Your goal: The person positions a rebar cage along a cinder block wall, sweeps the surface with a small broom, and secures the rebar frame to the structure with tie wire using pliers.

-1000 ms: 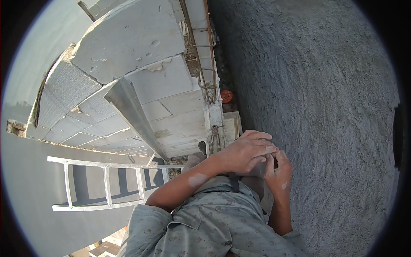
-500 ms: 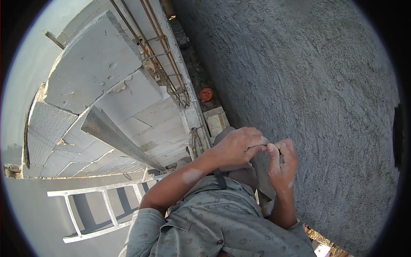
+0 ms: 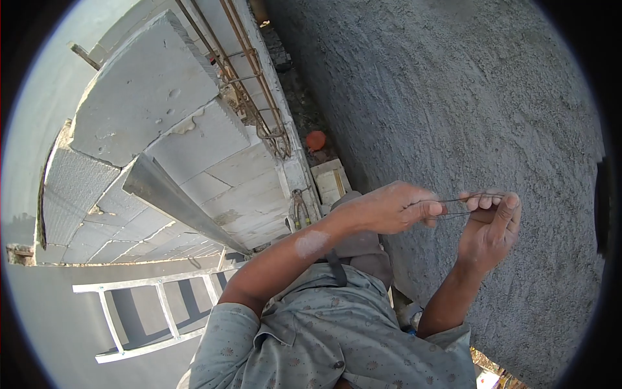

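Observation:
A thin dark tie wire (image 3: pixel 455 200) is stretched between my two hands, in more than one strand, in front of the rough grey wall. My left hand (image 3: pixel 403 209), with pale dust on it, pinches one end between thumb and fingers. Higher on the right, my right hand (image 3: pixel 490 223) has its fingers curled round the other end, the thumb pressing on it. On the ledge beside my left forearm lie pincers (image 3: pixel 300 209) with yellow marks on the handles.
A rough plastered wall (image 3: pixel 440 97) rises close on the right. Left are pale block masonry (image 3: pixel 146 84), a rusty rebar cage (image 3: pixel 259 84), a long metal bar (image 3: pixel 184 207) and a ladder (image 3: pixel 165 311) below. An orange object (image 3: pixel 315 141) lies in the gap.
Both hands have moved right, and the right hand has drawn away from the left. The wire now shows stretched between them, where before the fingertips were nearly together.

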{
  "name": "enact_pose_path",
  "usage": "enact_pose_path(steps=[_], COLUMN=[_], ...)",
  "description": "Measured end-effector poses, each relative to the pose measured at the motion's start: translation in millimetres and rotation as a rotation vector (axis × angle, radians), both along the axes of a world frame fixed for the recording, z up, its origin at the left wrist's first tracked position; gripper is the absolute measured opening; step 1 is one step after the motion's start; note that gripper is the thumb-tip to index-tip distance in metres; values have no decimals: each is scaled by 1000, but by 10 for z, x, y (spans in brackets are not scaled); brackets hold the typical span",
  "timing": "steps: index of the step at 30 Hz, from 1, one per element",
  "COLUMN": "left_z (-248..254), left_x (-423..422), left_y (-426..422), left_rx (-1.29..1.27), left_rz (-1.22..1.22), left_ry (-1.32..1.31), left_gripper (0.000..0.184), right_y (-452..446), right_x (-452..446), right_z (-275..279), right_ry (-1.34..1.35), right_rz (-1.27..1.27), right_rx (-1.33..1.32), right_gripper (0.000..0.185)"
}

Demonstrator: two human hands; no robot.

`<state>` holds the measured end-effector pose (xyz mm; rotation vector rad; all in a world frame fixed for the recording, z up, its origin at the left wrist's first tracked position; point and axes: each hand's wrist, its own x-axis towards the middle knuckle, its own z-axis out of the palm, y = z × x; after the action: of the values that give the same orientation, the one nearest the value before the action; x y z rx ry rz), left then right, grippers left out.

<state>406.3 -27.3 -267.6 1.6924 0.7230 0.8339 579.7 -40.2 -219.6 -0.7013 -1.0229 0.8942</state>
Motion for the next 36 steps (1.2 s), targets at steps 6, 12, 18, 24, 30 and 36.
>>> enact_pose_path(steps=[6, 12, 18, 24, 30, 36], left_z=[42, -251, -485, -557, -743, -941], left_x=[-414, -1005, -1091, -1153, -1230, -1438], left_y=[87, 14, -178, -514, -838, -987], left_rx=[-571, -726, -497, -424, -464, -468], left_rz=[-142, -19, 26, 49, 157, 381], left_ry=[-19, 15, 268, 414, 365, 438], left_gripper=[43, 33, 31, 27, 27, 23], right_y=[623, 1100, 301, 38, -179, -135], right_x=[99, 360, -216, -158, -306, -417], right_z=[-114, -726, -435, -1001, -1182, -1312], right_ry=[172, -101, -1390, -1322, -1228, -1243], right_rz=[-21, -154, -34, 612, 693, 670], right_rx=[-188, -352, 318, 65, -21, -30], right_gripper=[27, 36, 66, 37, 22, 23])
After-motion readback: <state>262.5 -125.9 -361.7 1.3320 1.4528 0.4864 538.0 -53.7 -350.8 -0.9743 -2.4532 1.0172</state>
